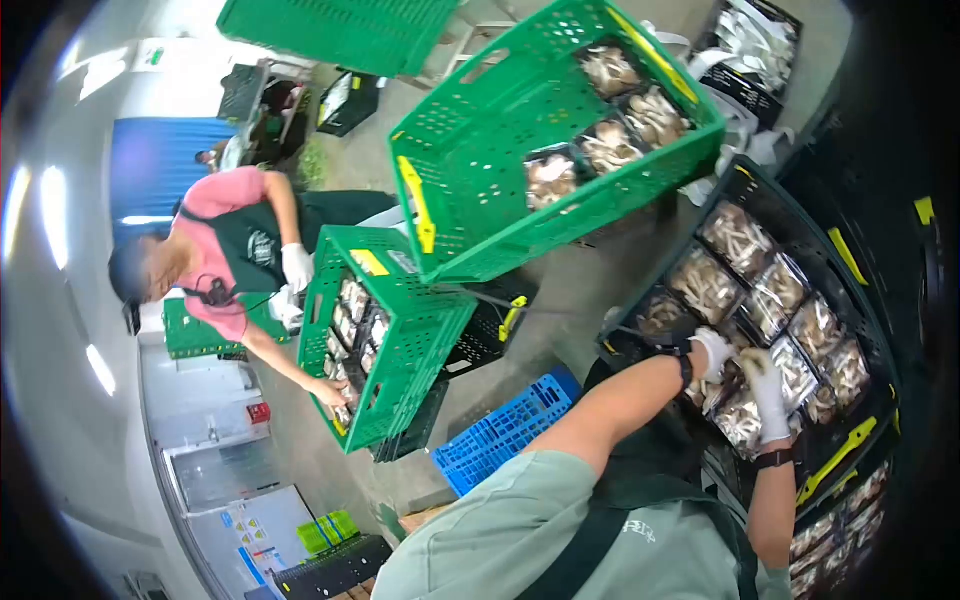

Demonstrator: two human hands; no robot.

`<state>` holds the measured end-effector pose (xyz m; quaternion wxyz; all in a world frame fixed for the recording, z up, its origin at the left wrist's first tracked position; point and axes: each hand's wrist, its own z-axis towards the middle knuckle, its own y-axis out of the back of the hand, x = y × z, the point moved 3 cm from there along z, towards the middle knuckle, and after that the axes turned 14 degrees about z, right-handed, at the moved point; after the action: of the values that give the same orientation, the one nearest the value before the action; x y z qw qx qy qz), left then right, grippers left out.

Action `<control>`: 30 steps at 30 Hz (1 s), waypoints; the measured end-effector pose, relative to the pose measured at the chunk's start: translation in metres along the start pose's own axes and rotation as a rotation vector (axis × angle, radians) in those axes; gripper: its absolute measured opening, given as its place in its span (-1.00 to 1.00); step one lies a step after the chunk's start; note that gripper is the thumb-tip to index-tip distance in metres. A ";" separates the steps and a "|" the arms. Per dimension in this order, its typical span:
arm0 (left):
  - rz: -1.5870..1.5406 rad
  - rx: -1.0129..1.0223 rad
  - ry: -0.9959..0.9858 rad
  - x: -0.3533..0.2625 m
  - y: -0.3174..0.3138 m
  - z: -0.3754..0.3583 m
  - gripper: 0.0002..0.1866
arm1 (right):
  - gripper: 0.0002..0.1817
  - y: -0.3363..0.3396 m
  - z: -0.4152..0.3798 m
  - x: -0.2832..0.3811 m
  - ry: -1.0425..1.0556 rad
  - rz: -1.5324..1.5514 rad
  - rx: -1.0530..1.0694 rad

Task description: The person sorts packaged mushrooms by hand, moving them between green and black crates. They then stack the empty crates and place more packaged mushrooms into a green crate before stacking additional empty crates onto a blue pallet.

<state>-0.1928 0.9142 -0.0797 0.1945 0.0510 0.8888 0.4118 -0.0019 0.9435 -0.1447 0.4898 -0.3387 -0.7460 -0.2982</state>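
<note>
Both of my hands, in white gloves, are inside a black crate point(690, 222) filled with clear-wrapped packs of mushrooms point(738, 238). My left hand point(714, 354) has its fingers curled down at a pack in the crate's middle. Close beside it, my right hand point(765, 390) lies over the packs with its fingers bent downward. What the fingertips of either hand hold, if anything, is hidden among the packs. A large green crate point(480, 235) with several mushroom packs point(550, 180) stands beyond the black one.
A co-worker in a pink shirt point(225, 200) reaches into a second green crate point(420, 345) of packs. A blue crate point(505, 430) lies on the floor near my side. More packs point(840, 540) are below the black crate; another black crate point(750, 50) holds white material.
</note>
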 end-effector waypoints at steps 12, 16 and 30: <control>-0.415 -0.098 0.288 0.061 -0.041 0.006 -0.69 | -0.48 0.204 -0.001 0.038 -0.121 -1.203 -0.363; -0.427 -0.254 0.388 0.061 -0.037 -0.010 -0.69 | -0.55 0.187 -0.020 0.017 -0.145 -0.778 -0.121; -0.373 -1.417 1.255 0.073 0.038 -0.425 -0.85 | -0.77 -0.110 0.013 0.293 0.410 -0.177 0.089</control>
<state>-0.4275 0.6545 0.1752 -0.2680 -0.4496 0.3700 0.7676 -0.1815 0.9513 0.1119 0.6175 -0.1824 -0.6702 -0.3691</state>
